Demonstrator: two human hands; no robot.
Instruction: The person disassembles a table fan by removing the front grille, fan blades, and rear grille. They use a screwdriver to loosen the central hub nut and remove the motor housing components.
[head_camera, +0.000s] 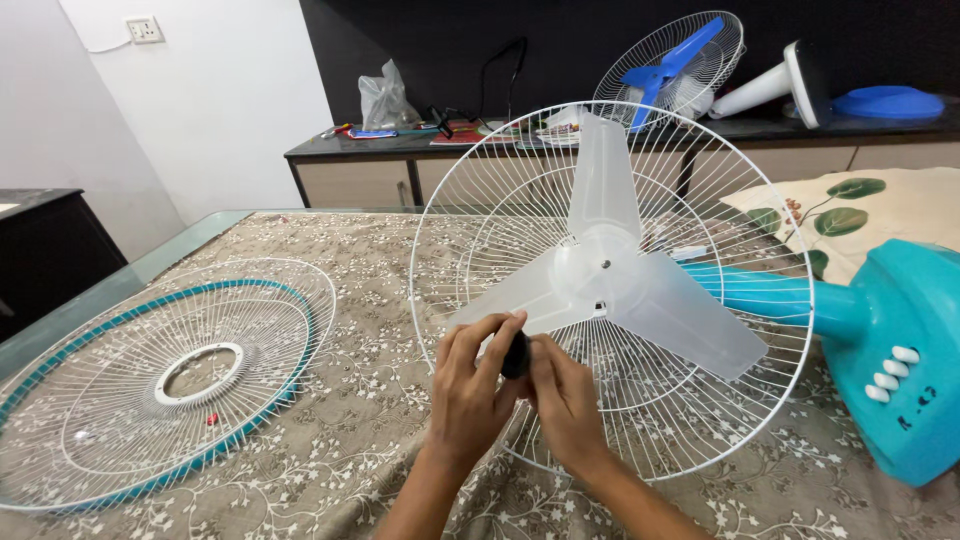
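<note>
Pinching a small black round plastic cap (516, 355) between them, the left hand (470, 390) and right hand (566, 400) close their fingers on it just before the translucent three-bladed plastic fan blade (605, 275). That blade sits inside the white wire rear guard (500, 190); a teal-rimmed white wire front guard (150, 380) lies flat on the floral tablecloth (350, 440), well apart

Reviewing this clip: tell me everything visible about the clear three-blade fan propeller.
The fan blade is a translucent, frosted-looking plastic piece with three broad paddles joined at a round hub with a small centre hole. It sits mounted in front of the white wire rear guard, on the teal fan lying on its side on the floral tablecloth. One paddle points up, two angle down. The left hand and right hand, holding a small black cap, are just below it.
</note>
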